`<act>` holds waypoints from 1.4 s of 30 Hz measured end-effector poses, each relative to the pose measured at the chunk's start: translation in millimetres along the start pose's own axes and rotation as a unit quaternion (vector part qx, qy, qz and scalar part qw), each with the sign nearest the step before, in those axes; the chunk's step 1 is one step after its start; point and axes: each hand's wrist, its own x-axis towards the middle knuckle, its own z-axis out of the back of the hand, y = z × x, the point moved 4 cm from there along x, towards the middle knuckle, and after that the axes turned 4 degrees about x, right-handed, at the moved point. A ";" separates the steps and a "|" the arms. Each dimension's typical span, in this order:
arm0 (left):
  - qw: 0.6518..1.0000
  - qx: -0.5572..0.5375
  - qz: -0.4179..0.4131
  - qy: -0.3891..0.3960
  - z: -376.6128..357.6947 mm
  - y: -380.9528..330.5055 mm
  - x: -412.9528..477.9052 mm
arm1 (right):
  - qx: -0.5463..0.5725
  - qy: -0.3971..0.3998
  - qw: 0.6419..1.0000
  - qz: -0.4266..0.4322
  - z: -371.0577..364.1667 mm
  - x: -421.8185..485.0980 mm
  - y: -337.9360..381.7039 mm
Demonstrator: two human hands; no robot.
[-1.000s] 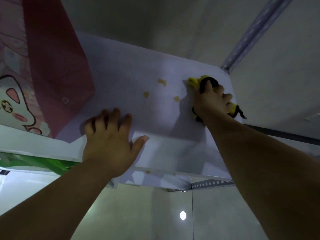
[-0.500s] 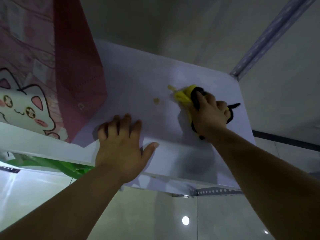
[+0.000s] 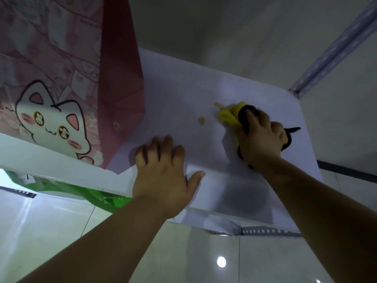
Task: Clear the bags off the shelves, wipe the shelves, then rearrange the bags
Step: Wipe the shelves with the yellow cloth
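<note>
**Shelf wiped with cloth beside standing bag**

A white shelf (image 3: 204, 82) is seen from above, its board filling the middle of the head view, with a pale tiled floor (image 3: 51, 231) visible beneath it. A perforated metal upright (image 3: 334, 48) is fixed at the shelf's far right corner. At the left end of the board a tall pink bag (image 3: 67, 74) is stood upright, printed with a white cartoon cat on its front and plain darker pink on its side panel. Below the shelf's front edge, part of a green bag (image 3: 98, 198) is seen on a lower level. The left hand (image 3: 163, 172) is laid flat on the board near the front edge, just right of the pink bag, fingers spread and nothing held. The right hand (image 3: 261, 139) is pressed down farther back and to the right, closed over a yellow cloth (image 3: 228, 115) with black trim, which is bunched against the board and blurred. Two small yellowish crumbs (image 3: 201, 120) are left on the board just left of the cloth, one of them touching its edge.
</note>
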 end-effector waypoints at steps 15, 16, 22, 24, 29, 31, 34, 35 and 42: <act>1.000 -0.009 -0.021 0.012 1.7 -0.5 0.2 | 0.020 0.059 0.981 0.186 -16.7 6.3 60.6; 0.999 -0.015 -0.023 0.018 2.2 -0.2 0.2 | 0.021 0.053 0.976 0.212 -14.1 -4.2 54.8; 0.998 -0.009 -0.050 0.039 3.1 7.4 -2.4 | 0.001 0.059 0.995 0.076 -2.2 4.5 10.3; 0.997 0.021 -0.049 0.047 1.8 11.8 -3.2 | 0.006 0.048 0.999 -0.018 -3.3 12.7 15.7; 0.998 -0.021 -0.056 0.037 10.2 12.3 -14.5 | 0.017 0.046 0.999 0.020 -15.9 -16.5 66.9; 0.997 -0.024 -0.068 -0.002 11.3 12.9 -19.1 | 0.028 0.042 0.991 0.125 -16.5 -43.0 77.9; 0.997 -0.017 -0.078 -0.006 12.1 11.8 -21.9 | 0.036 0.048 0.980 0.190 -6.9 -65.5 60.4; 0.997 -0.015 -0.079 -0.011 12.5 12.0 -21.9 | 0.032 0.043 0.982 0.181 -2.4 -65.8 47.6; 0.995 0.010 -0.095 -0.018 12.3 10.5 -23.4 | 0.007 0.016 0.999 -0.048 6.1 -65.8 1.9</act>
